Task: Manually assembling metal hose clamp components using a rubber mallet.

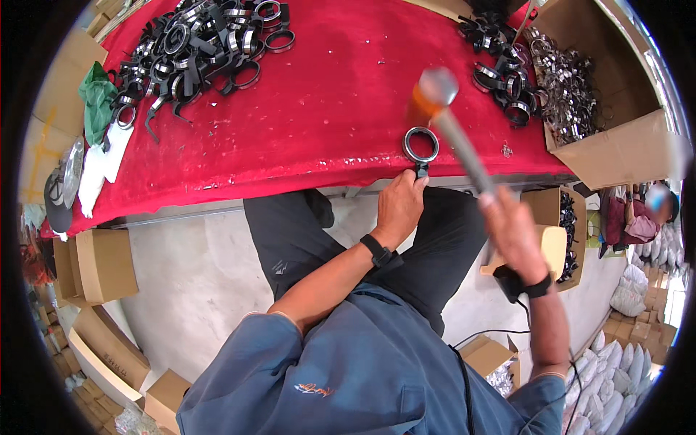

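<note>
the person's bare left forearm [326, 286] slants toward two o'clock, its wrist almost straight. the left hand [401, 206], back upward, lies just off the middle toward three o'clock, thumb and fingertips [408, 179] pinched together at its top. farther out at three o'clock, the right hand [515, 232], slightly blurred, curls in a firm grip; the right forearm [549, 330] points toward twelve o'clock.

Nothing legible; shirt [355, 348] bears small orange script [314, 390]
</note>
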`<state>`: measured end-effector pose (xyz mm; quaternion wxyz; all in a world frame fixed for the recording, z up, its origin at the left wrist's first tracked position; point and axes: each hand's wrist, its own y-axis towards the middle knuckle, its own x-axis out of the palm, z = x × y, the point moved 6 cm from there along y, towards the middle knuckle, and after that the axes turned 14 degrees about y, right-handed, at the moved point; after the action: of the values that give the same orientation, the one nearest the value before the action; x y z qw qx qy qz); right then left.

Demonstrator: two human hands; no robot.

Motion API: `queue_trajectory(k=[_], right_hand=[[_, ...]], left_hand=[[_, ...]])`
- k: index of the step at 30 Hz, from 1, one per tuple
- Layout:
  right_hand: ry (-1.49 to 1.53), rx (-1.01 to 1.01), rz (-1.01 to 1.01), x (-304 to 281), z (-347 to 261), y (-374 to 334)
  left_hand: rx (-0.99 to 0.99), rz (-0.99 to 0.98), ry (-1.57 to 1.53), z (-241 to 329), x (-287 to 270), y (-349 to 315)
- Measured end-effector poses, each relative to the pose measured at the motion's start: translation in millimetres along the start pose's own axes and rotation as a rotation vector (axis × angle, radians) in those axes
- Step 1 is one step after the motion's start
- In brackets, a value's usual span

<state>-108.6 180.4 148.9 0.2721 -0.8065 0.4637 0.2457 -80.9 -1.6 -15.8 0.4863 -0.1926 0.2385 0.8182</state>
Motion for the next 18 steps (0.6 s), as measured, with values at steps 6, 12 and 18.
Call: queue_trajectory(k=[6, 12, 18], right_hand=[[0.549, -0.313, 0.494, -83, -113, -11], [0.187, 0.113, -0.038, 18, 43, 17], [0.722, 0.181, 0.261, -10, 28, 3]], left_hand=[[-0.029, 0.014, -0.041, -11, -2, -7], [0.035, -0.038, -0.017, -1, -2, -17], [0.012, -0.100, -0.051, -16, -3, -9]])
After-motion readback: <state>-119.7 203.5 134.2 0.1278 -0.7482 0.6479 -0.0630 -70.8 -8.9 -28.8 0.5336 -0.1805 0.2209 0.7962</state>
